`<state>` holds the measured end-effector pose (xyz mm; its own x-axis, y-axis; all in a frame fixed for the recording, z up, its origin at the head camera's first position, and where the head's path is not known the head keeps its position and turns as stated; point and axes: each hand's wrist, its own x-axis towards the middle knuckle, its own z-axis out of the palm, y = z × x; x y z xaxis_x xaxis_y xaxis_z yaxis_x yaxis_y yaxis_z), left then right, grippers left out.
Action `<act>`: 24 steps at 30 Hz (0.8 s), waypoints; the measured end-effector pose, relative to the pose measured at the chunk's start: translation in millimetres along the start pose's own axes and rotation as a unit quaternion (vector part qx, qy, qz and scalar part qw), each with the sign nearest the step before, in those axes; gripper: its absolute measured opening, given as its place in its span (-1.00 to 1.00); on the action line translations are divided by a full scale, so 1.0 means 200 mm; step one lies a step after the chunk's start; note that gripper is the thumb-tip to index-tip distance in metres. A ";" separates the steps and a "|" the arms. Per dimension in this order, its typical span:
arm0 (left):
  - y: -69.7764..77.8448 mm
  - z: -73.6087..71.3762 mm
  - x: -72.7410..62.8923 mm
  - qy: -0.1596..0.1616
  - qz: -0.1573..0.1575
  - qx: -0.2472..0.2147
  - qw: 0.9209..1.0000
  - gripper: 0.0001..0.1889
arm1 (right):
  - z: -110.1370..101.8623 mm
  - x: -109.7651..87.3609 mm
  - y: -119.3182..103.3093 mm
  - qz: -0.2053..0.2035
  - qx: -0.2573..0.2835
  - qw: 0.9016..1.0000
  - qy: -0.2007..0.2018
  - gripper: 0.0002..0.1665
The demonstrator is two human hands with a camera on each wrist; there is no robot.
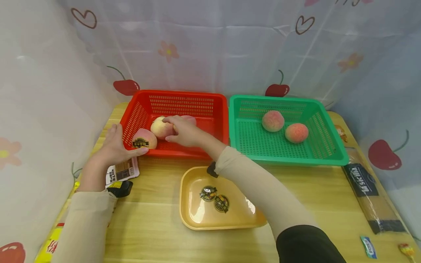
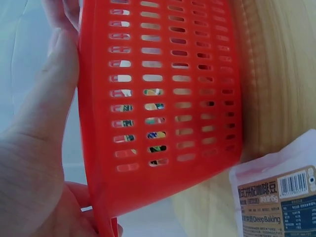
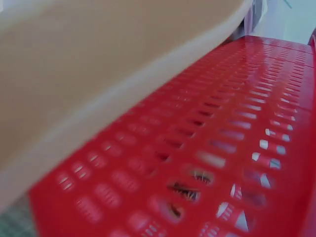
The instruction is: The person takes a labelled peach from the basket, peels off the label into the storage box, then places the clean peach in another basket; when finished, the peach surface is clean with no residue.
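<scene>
In the head view my left hand (image 1: 115, 144) grips the front left corner of the red basket (image 1: 210, 142), thumb along the front rim and fingers at the left side. The left wrist view shows this hand (image 2: 34, 143) at the rim, beside the slotted wall (image 2: 192, 98). My right hand (image 1: 185, 132) reaches inside the basket and holds a yellow-pink peach (image 1: 159, 128) between thumb and fingers. Another peach (image 1: 189, 118) is partly hidden behind this hand. Near the left thumb lies a peach with a black label (image 1: 146, 136). The sleeve hides the right hand in the right wrist view.
A green basket (image 1: 250, 157) with two peaches (image 1: 273, 121) adjoins the red one. In front stands a beige tray (image 1: 190, 219) bearing two dark round stickers (image 1: 208, 193). Packets (image 1: 126, 170) lie left; a plastic-wrapped pack (image 1: 371, 197) lies right. A curtain hangs behind.
</scene>
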<state>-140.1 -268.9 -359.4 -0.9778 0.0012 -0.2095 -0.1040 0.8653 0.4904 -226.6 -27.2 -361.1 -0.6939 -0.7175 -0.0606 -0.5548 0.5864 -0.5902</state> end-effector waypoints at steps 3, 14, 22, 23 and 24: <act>0.00 0.00 0.00 -0.009 -0.005 -0.002 1.000 0.43 | 0.03 0.05 -0.01 -0.011 -0.015 1.000 -0.011 -0.24; 0.01 0.00 0.00 -0.015 -0.025 -0.011 1.000 0.53 | 0.08 0.18 -0.07 -0.034 -0.056 0.996 -0.055 -0.13; 0.00 0.00 0.00 -0.020 -0.019 -0.013 1.000 0.54 | 0.12 0.24 -0.10 -0.081 -0.065 0.991 -0.090 -0.07; 0.00 0.00 0.00 -0.021 -0.020 -0.012 1.000 0.54 | 0.12 0.25 -0.10 -0.086 -0.063 0.990 -0.092 -0.07; -0.01 0.00 0.00 -0.022 -0.021 -0.012 0.999 0.54 | 0.13 0.25 -0.10 -0.093 -0.058 0.989 -0.095 -0.09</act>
<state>-140.3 -270.1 -359.7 -0.9635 -0.0121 -0.2673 -0.1494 0.8530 0.5000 -238.0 -85.2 -372.6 -0.4830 -0.8679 -0.1160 -0.7216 0.4696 -0.5088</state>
